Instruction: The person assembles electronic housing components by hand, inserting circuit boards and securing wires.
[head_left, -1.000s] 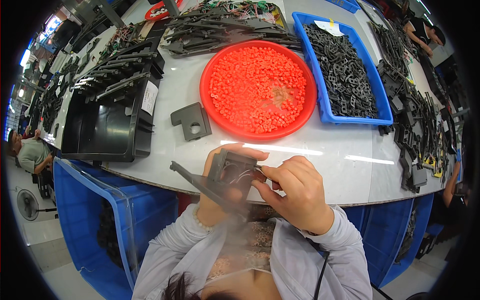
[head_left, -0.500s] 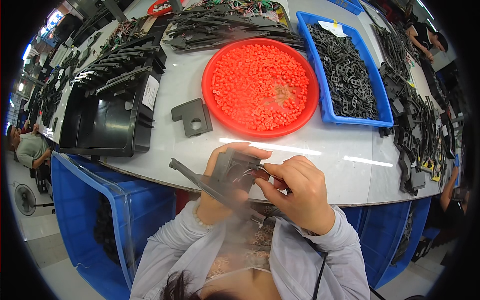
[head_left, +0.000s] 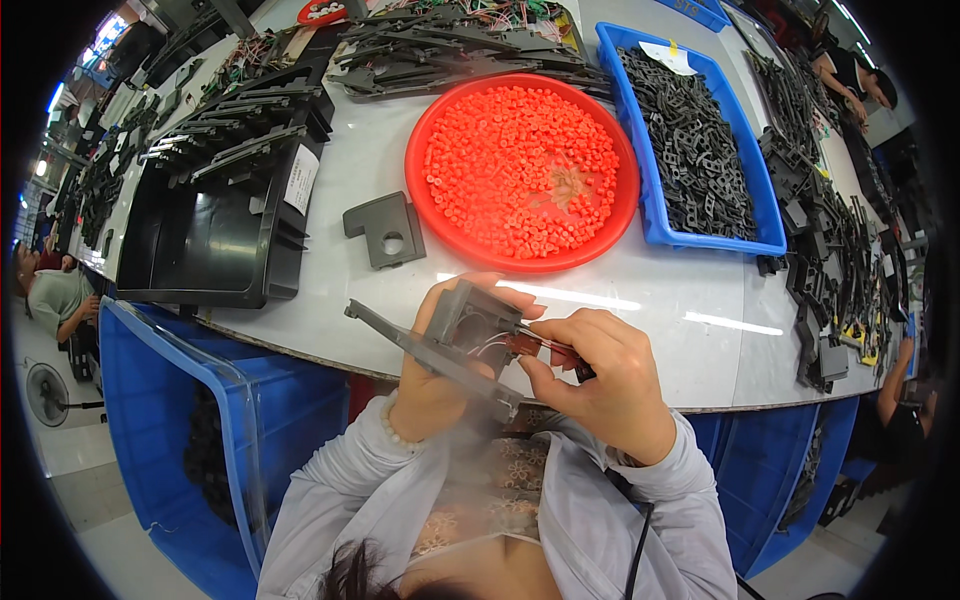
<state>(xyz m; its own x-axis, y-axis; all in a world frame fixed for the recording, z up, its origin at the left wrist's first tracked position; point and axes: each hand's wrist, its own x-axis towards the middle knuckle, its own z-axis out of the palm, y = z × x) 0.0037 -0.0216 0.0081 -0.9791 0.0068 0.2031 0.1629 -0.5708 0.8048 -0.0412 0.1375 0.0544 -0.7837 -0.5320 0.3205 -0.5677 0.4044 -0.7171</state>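
Note:
My left hand point(head_left: 440, 385) holds a long grey plastic part point(head_left: 440, 335) with a boxy housing, close to my chest at the table's front edge. My right hand point(head_left: 600, 385) grips a small red-handled tool point(head_left: 540, 347) whose tip and thin wires reach into the housing. Just beyond my hands stands a round red tray point(head_left: 620, 215) full of small orange plastic pieces point(head_left: 520, 165). A separate grey bracket point(head_left: 385, 230) with a round hole lies flat on the white table point(head_left: 640, 310) to the tray's left.
A blue bin point(head_left: 655, 225) of dark plastic parts stands right of the red tray. A black box point(head_left: 200, 240) and stacked black parts fill the table's left. Large blue crates point(head_left: 160, 420) stand below on the left. Loose black parts line the right edge, where other people work.
Both hands have stayed at the table edge with the grey part; my right hand shifted slightly as the tool works inside the housing.

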